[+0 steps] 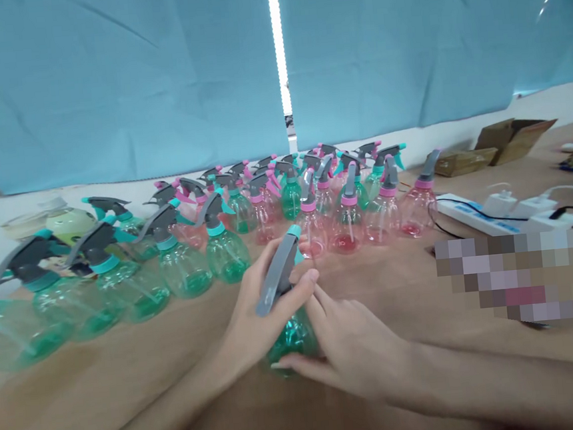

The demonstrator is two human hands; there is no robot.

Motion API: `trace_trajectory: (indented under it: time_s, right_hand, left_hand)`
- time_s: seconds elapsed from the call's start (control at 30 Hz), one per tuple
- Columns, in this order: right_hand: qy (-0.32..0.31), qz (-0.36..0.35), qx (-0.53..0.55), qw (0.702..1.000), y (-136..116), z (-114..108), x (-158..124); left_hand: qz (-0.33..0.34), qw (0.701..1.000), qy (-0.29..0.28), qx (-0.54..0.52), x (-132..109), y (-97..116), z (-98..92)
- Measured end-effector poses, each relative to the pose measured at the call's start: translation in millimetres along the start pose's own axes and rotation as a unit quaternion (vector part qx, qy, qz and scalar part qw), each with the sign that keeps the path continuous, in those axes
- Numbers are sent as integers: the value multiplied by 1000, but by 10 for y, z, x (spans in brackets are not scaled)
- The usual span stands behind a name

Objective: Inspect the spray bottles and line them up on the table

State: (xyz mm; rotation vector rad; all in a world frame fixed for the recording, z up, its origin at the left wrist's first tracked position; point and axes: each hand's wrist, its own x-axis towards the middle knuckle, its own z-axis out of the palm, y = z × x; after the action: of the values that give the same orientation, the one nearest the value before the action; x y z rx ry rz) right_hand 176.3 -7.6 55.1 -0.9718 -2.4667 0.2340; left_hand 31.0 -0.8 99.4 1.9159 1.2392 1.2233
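Observation:
Close in front of me, a green clear spray bottle (pixel 293 335) is between both hands. It has a grey trigger head with a teal nozzle tip. My left hand (pixel 261 304) is closed around the neck and the spray head, its thumb lying across the front. Around the bottle's body my right hand (pixel 352 343) is wrapped, with its thumb low on the near side. The hands hide the bottle's collar and part of its body. Nearest beyond them stand a green spray bottle (pixel 227 253) and a pink spray bottle (pixel 312 229).
Several green and pink spray bottles stand in rows across the brown table (pixel 181 385). At right lie a white power strip (pixel 477 215) with plugs and black cables, and a blurred-out patch. Cardboard boxes (pixel 501 146) sit at back right, before a blue curtain (pixel 154 73).

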Motion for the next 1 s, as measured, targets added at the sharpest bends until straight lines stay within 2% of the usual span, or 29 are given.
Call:
trace_trajectory:
  time_s: [0.13,0.3,0.47,0.57,0.67,0.83,1.0]
  right_hand:
    - [-30,4,15,999,-4,27,98]
    - [-43,-35,69,996,105,62,157]
    - [-90,-82,92,988,545,62,173]
    - [-86,-51,56,993,868,117,159]
    - [-69,-45,27,996,1080,231,116]
    - [-45,-31,14,998,1151,397,40]
    - [-31,-19,44,998,1150,415,21]
  left_hand:
    - [-21,999,14,-21,9,-66,-40]
    - [21,999,28,-9,1,-36,-78]
    - [27,999,25,29,-13,-77,-150]
    - [10,999,15,28,-15,-148,-225]
    - [-6,1000,2,16,-13,-196,-280]
    - [-20,999,-17,-19,-22,-189,-302]
    - [-26,999,-23,-17,-18,-160,-306]
